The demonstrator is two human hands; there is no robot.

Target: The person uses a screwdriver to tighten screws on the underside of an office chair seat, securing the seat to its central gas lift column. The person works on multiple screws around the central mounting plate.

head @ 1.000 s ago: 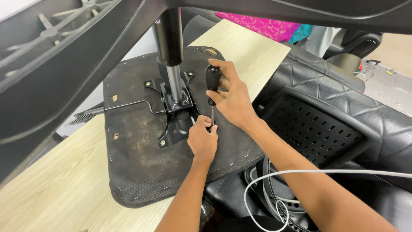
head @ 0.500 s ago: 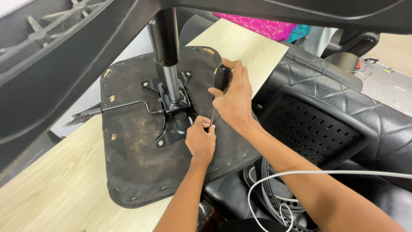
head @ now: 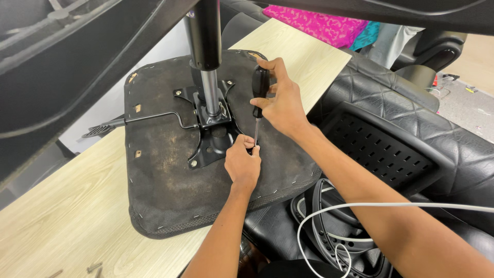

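An upturned office chair seat (head: pixel 170 190) with a black fabric underside lies on a light wooden table (head: pixel 67 216). A black metal mechanism plate (head: pixel 208 136) with a gas cylinder (head: pixel 206 56) is fixed at its middle. My right hand (head: pixel 280 103) grips the black handle of a screwdriver (head: pixel 259 95), held upright with its tip down by the plate's near right corner. My left hand (head: pixel 243 162) pinches the shaft near the tip, resting on the seat.
A black lever (head: pixel 128 121) sticks out left from the mechanism. Black quilted chair parts (head: pixel 411 139) crowd the right side, with a white cable (head: pixel 329 226) looping over them. Loose screws (head: pixel 92 267) lie at the table's near edge. Pink cloth (head: pixel 324 25) lies far back.
The screwdriver handle has turned in my right hand while both hands stay at the same screw. The view has shifted slightly.
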